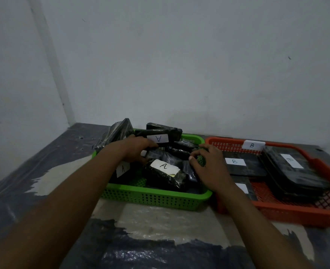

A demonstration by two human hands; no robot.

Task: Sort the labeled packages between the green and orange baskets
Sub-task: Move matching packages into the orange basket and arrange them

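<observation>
Head view shows the labeled packages split across two baskets, and I take the green basket (156,199) as my landmark. Inside it lie black wrapped packages; I read three white "A" labels: one on the front package (165,172), one upside down on the rear package (159,138), and one partly hidden under my left forearm. More unlabeled-looking bundles crowd between them (too tangled to count exactly), and one leans over the basket's far left rim.

My left hand (136,151) reaches into the basket's middle, fingers curled around a dark package there, probably to lift it clear of the heap. My right hand (209,167) sits on the basket's right wall, fingers bent over the rim; I judge it steadies the basket, though I cannot tell whether it grips a package too.

Right of the green basket, touching it, stands the orange basket (288,212). It carries a "B" tag on its far rim and flat black packages: two readable "B" labels, plus one label half hidden behind my right wrist.
</observation>
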